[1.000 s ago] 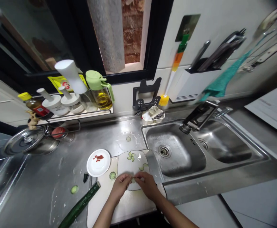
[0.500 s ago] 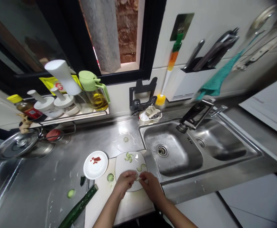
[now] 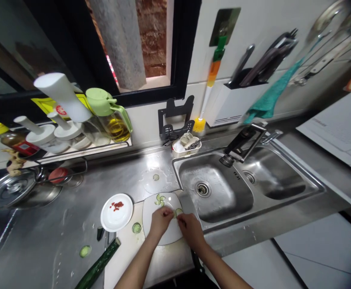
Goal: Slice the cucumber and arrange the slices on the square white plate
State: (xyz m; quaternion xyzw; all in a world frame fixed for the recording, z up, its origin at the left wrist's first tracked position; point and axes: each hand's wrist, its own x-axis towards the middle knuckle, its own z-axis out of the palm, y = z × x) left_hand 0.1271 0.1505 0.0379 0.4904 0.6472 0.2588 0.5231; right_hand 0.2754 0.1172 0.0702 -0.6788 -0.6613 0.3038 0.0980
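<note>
Both of my hands are over a white squarish plate point(image 3: 148, 206), fingertips pinched close together. Between them is a thin pale-green cucumber slice point(image 3: 174, 215), partly hidden by the fingers. My left hand point(image 3: 161, 221) grips its left side and my right hand point(image 3: 190, 229) its right. Curved cucumber pieces point(image 3: 160, 199) form a pinwheel near the plate's far edge. Another curved piece point(image 3: 179, 210) rests just beyond my right fingertips. The plate stands on a pale cutting board point(image 3: 127, 253), with a round cucumber slice point(image 3: 136, 228) left of the plate.
A long cut cucumber point(image 3: 98, 265), its dark end piece point(image 3: 100, 233) and a cucumber round point(image 3: 85, 251) lie to the left. Nearby is a white plate point(image 3: 106, 218) with red bits. A double sink point(image 3: 217, 188) is at right; a condiment shelf point(image 3: 109, 146) stands back left.
My two hands have moved a little forward over the plate, bringing the pinched slice closer to the curved piece on the right. The whole view has shifted slightly.
</note>
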